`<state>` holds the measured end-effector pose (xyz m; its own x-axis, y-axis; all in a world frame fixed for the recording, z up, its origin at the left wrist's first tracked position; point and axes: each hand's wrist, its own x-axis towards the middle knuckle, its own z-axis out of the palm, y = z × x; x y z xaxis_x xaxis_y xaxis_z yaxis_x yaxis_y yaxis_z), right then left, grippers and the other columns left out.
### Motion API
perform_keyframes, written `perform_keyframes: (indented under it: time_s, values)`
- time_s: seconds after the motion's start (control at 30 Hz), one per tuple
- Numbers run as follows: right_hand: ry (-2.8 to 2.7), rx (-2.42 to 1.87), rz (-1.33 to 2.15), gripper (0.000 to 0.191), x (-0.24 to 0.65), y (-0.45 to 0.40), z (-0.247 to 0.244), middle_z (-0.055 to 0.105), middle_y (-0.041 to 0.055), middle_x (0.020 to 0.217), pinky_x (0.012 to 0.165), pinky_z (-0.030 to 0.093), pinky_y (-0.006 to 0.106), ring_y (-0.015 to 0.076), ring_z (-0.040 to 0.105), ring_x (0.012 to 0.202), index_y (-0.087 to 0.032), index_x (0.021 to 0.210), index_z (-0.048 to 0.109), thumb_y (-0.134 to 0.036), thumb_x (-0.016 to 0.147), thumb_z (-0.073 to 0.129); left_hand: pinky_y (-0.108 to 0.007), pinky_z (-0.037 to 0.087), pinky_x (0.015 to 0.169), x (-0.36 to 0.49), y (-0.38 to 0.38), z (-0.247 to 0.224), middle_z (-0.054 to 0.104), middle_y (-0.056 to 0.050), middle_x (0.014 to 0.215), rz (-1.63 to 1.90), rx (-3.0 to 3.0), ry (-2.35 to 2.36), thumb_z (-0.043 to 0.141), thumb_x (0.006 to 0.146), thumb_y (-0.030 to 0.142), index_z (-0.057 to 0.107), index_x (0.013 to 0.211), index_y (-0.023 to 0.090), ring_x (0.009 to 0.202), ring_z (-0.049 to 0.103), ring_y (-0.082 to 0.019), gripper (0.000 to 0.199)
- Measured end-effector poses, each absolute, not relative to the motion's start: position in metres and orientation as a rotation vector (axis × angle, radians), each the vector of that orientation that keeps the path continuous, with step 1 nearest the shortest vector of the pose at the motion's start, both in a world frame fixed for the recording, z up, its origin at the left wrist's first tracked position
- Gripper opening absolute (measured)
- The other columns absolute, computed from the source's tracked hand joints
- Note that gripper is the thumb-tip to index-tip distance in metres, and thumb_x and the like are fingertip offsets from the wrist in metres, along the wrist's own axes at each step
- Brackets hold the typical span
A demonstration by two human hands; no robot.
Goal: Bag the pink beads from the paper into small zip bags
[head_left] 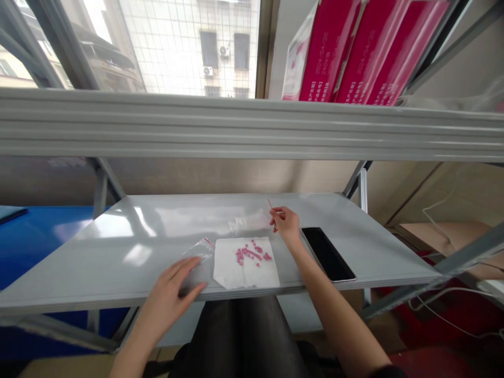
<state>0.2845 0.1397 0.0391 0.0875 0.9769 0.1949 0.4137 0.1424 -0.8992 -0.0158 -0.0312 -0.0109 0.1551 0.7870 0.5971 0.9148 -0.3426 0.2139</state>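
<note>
My left hand (pixel 169 294) rests at the table's front edge, thumb and fingers apart. Its fingertips are at the near side of a clear zip bag (pixel 202 251) with a red strip along its top. On a white sheet of paper (pixel 226 268) beside that bag lie many small pink round pieces (pixel 248 253), mostly loosely clustered. Beyond the sheet's right corner, my right hand (pixel 285 223) pinches the red-lined edge of what looks like another clear zip bag (pixel 248 221), which spreads left over the tabletop. Glare blurs that bag's outline.
A black-screened tablet (pixel 328 254) lies on the grey table (pixel 129 226), right of my right forearm. Across the front above runs a thick metal shelf beam (pixel 236 126), bearing pink-red boxes (pixel 354 52). A blue surface (pixel 47 231) is at left; white cables (pixel 452 294) hang at right.
</note>
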Motion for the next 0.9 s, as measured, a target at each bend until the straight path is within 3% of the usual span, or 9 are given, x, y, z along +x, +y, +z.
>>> perform_keyframes:
  time_s: [0.17, 0.3, 0.43, 0.57, 0.67, 0.77, 0.83, 0.9]
  values:
    - [-1.594, -1.578, 0.76, 0.025, 0.28, 0.176, 0.026, 0.066, 0.0073, 0.114, 0.08, 0.059, 0.038, 0.0198, 0.067, 0.093, -0.015, 0.116, 0.063, -0.032, 0.097, 0.062, -0.043, 0.061, 0.088, -0.021, -0.042, -0.021, 0.076, -0.006, 0.109, -0.989, -2.236, -1.514, 0.064, 0.089, 0.049, 0.071, 0.112, 0.025, 0.101, 0.072, -0.027, 0.034]
    - [-1.616, -1.657, 0.699, 0.026, 0.283, 0.165, 0.029, 0.065, 0.0084, 0.119, 0.089, 0.055, 0.044, 0.0223, 0.065, 0.102, -0.016, 0.116, 0.063, -0.034, 0.097, 0.061, -0.038, 0.062, 0.083, -0.025, -0.052, -0.024, 0.078, -0.004, 0.1, -1.075, -2.181, -1.458, 0.063, 0.092, 0.042, 0.075, 0.101, 0.026, 0.093, 0.074, -0.025, 0.023]
    - [-1.623, -1.576, 0.717, 0.029, 0.292, 0.127, 0.039, 0.07, 0.0065, 0.081, 0.078, 0.051, 0.033, 0.0211, 0.067, 0.081, -0.014, 0.103, 0.07, -0.037, 0.099, 0.051, -0.032, 0.06, 0.087, -0.024, -0.066, -0.026, 0.079, 0.0, 0.095, -1.185, -2.132, -1.48, 0.06, 0.093, 0.032, 0.077, 0.095, 0.027, 0.086, 0.075, -0.021, 0.018]
    - [-1.636, -1.409, 0.906, 0.043, 0.296, 0.063, 0.039, 0.055, -0.0015, 0.052, 0.051, 0.041, 0.024, 0.0146, 0.054, 0.05, -0.013, 0.093, 0.071, -0.046, 0.094, 0.043, -0.039, 0.057, 0.094, -0.003, -0.083, -0.023, 0.078, -0.003, 0.096, -1.493, -1.628, -1.915, 0.062, 0.089, 0.041, 0.076, 0.095, 0.023, 0.084, 0.074, -0.024, 0.023]
    - [-1.633, -1.295, 1.166, 0.05, 0.287, 0.014, 0.03, 0.05, -0.0038, 0.045, 0.04, 0.034, 0.021, 0.0102, 0.042, 0.038, -0.013, 0.082, 0.07, -0.054, 0.09, 0.043, -0.047, 0.057, 0.095, 0.026, -0.092, -0.014, 0.077, -0.009, 0.1, -1.847, -1.19, -2.209, 0.066, 0.085, 0.048, 0.072, 0.099, 0.018, 0.09, 0.073, -0.028, 0.034]
    - [-1.414, -1.056, 1.643, 0.053, 0.274, -0.019, 0.019, 0.054, -0.0031, 0.046, 0.037, 0.031, 0.018, 0.0071, 0.04, 0.034, -0.012, 0.083, 0.069, -0.063, 0.084, 0.054, -0.046, 0.055, 0.098, 0.057, -0.096, -0.002, 0.075, -0.008, 0.101, -2.012, -1.231, -2.032, 0.069, 0.086, 0.033, 0.07, 0.097, 0.018, 0.093, 0.071, -0.025, 0.018]
    - [-1.219, -0.928, 1.822, 0.059, 0.268, -0.03, 0.014, 0.06, -0.0001, 0.052, 0.037, 0.038, 0.019, 0.0074, 0.044, 0.034, -0.011, 0.087, 0.07, -0.068, 0.081, 0.059, -0.036, 0.058, 0.093, 0.075, -0.097, 0.004, 0.075, -0.006, 0.099, -1.928, -1.529, -1.768, 0.067, 0.087, 0.016, 0.07, 0.095, 0.019, 0.09, 0.071, -0.02, 0.009]
    - [-1.045, -0.822, 1.916, 0.064, 0.267, -0.034, 0.012, 0.065, 0.0033, 0.058, 0.042, 0.049, 0.025, 0.0091, 0.05, 0.037, -0.01, 0.091, 0.07, -0.072, 0.079, 0.058, -0.029, 0.059, 0.089, 0.089, -0.096, 0.007, 0.077, -0.005, 0.096, -1.719, -1.881, -1.455, 0.065, 0.085, 0.004, 0.071, 0.095, 0.018, 0.088, 0.072, -0.017, 0.019]
